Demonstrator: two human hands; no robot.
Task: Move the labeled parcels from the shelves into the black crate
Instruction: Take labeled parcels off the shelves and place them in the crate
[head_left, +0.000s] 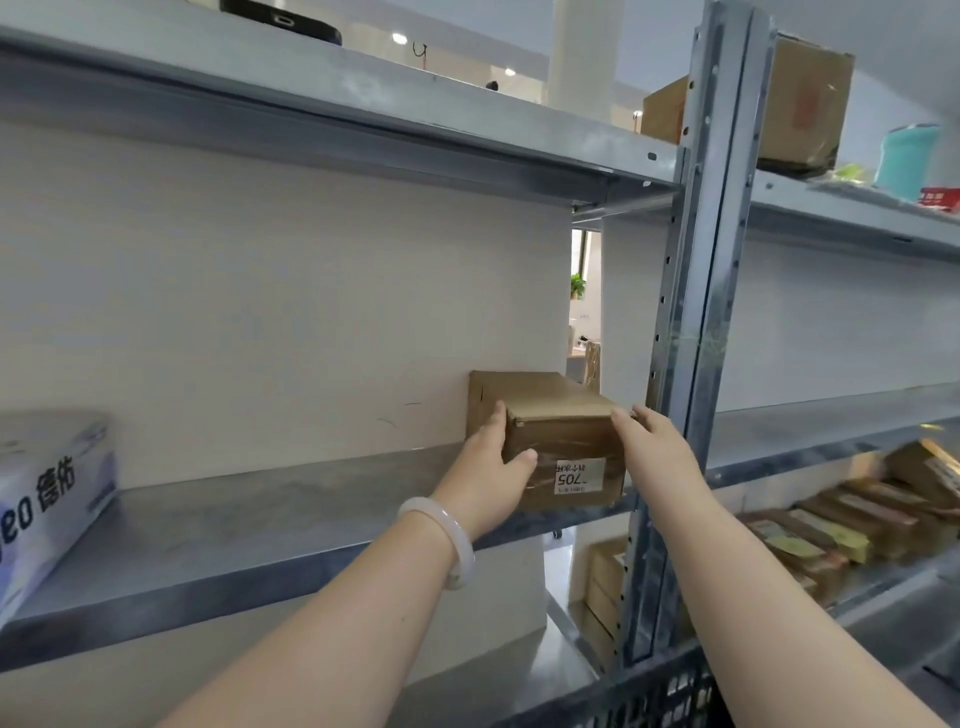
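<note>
Parcel (540, 395) at shelf's (260, 499) front edge; upright post (696, 312) just right of it, open shelf to its left. Left hand (488, 457) grips left corner; right hand (654, 447) flat on right side.

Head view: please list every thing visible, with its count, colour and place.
parcel: one, brown with white label, right end of middle shelf
shelves: several, grey metal, across the view
printed box: one, white and blue, middle shelf, left
cardboard boxes: two, brown, upper right shelf
container: one, teal, upper right shelf
small parcels: a row, brown, lower right shelf
crate: one, black, bottom edge
bracelet: one, white, left wrist
left hand: one, grips the parcel's left side
right hand: one, touches the parcel's right side
</note>
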